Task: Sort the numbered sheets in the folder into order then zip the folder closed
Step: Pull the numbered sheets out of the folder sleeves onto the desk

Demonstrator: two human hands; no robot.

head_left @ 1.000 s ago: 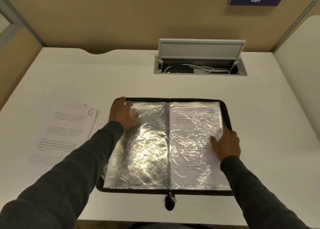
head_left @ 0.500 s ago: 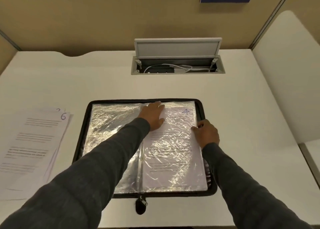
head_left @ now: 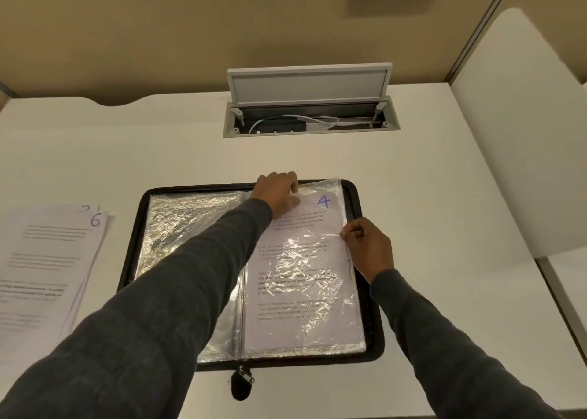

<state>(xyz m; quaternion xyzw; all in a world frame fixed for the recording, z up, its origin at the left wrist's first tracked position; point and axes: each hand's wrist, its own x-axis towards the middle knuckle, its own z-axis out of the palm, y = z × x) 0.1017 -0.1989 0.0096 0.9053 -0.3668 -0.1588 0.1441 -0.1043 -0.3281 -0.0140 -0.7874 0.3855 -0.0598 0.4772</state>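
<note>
A black zip folder (head_left: 136,228) lies open on the white desk, with crinkled clear sleeves inside. The right sleeve holds a printed sheet marked 4 (head_left: 301,279). My left hand (head_left: 277,191) reaches across to the top edge of that sleeve, fingers pinched on the sheet or the plastic there. My right hand (head_left: 368,244) pinches the sleeve's right edge. The left sleeve (head_left: 187,225) looks empty and shiny. The zip pull (head_left: 243,383) hangs off the folder's near edge.
A stack of loose printed sheets (head_left: 47,269), the top one marked 6, lies on the desk to the left of the folder. An open cable hatch (head_left: 309,113) sits in the desk behind. A white partition (head_left: 524,132) stands at the right.
My left hand crossed from the folder's left page to the top of the sheet marked 4. My right hand slid up the sleeve's right edge and pinched it.
</note>
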